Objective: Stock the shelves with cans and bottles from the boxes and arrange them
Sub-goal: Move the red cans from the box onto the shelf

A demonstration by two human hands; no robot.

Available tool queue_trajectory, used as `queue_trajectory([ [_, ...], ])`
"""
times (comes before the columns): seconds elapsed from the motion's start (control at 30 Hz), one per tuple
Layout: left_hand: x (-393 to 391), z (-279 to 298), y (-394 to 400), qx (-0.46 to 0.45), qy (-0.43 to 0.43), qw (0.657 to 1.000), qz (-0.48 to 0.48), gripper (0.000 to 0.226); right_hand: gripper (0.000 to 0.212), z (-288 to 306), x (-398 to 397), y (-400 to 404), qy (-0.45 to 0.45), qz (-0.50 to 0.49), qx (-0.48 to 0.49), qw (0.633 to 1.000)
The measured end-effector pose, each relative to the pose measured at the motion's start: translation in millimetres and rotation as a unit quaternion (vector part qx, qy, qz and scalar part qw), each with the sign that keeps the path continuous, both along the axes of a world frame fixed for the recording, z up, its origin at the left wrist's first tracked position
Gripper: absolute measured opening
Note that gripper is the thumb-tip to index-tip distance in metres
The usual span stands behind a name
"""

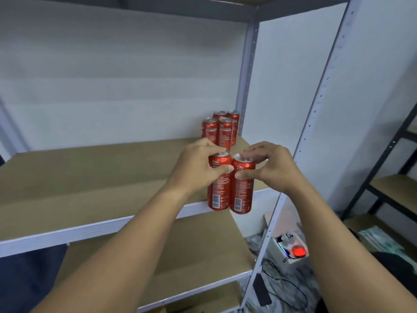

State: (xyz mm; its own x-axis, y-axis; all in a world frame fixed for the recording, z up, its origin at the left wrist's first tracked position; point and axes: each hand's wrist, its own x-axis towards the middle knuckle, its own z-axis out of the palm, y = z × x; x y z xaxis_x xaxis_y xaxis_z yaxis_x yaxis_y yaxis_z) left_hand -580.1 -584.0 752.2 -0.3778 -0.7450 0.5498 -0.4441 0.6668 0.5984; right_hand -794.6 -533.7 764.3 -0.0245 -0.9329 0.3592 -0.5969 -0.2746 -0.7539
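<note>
Both bare forearms reach forward to the shelf (90, 177), where the left hand (198, 166) and right hand (268, 168) sit side by side, fingers and thumbs curled, each gripping one can.

Back cans (223, 115) half hidden; floor clutter (291, 247) blurred.

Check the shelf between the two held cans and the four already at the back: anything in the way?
Nothing visible. The left hand and right hand each grip a red can at the shelf front edge; bare board runs to the four cans.
</note>
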Motion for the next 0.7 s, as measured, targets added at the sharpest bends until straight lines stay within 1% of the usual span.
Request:
queue_trajectory([
  [0.2, -41, 16, -34, -0.032, 0.015, 0.999, 0.030, 0.047, 0.050, 13, -29, -35, 0.006, -0.034, -0.034, 0.999],
  [0.33, -67, 3, -56, -0.039, 0.022, 0.997, 0.063, 0.051, 0.053, 3, -45, -57, -0.007, -0.054, -0.043, 0.998],
  [0.47, -88, -11, -73, -0.032, 0.035, 0.996, 0.074, 0.055, 0.050, -13, -60, -79, -0.034, -0.055, -0.048, 0.997],
  [0.53, -96, -17, -82, -0.027, 0.035, 0.996, 0.078, 0.057, 0.052, -20, -67, -91, -0.046, -0.056, -0.045, 0.996],
  [0.7, -110, -28, -101, -0.021, 0.057, 0.994, 0.090, 0.055, 0.050, -28, -78, -117, -0.056, -0.033, -0.033, 0.997],
])
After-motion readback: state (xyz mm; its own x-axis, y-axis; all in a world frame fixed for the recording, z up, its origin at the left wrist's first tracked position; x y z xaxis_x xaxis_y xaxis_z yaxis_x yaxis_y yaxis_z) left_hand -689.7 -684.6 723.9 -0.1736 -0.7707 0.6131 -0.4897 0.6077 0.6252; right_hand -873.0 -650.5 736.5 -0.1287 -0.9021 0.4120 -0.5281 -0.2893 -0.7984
